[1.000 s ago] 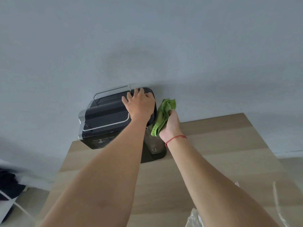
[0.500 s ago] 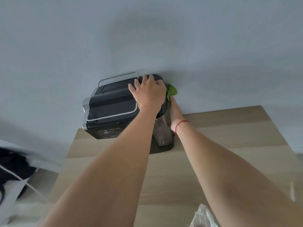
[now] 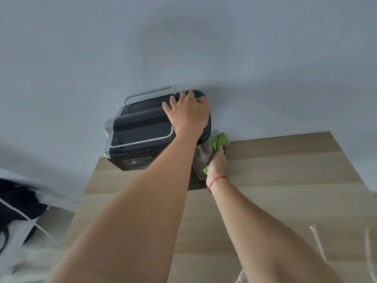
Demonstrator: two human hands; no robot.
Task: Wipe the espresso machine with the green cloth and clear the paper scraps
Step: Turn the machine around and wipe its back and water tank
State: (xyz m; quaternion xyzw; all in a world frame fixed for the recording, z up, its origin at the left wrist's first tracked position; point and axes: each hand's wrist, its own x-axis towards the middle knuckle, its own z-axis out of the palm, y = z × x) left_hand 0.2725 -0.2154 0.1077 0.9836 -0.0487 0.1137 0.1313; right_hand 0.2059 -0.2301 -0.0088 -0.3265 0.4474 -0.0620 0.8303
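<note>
the green cloth, up by the lid half a second ago, now sits low against the espresso machine side, clamped in the right hand. left hand lies spread flat, steadying the top. wiping continues down; scraps untouched on the table.

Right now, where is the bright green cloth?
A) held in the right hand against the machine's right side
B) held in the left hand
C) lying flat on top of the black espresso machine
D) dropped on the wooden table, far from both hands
A: the right hand presses the bright green cloth against the right side of the black espresso machine, while the left hand rests bare on top.
</note>
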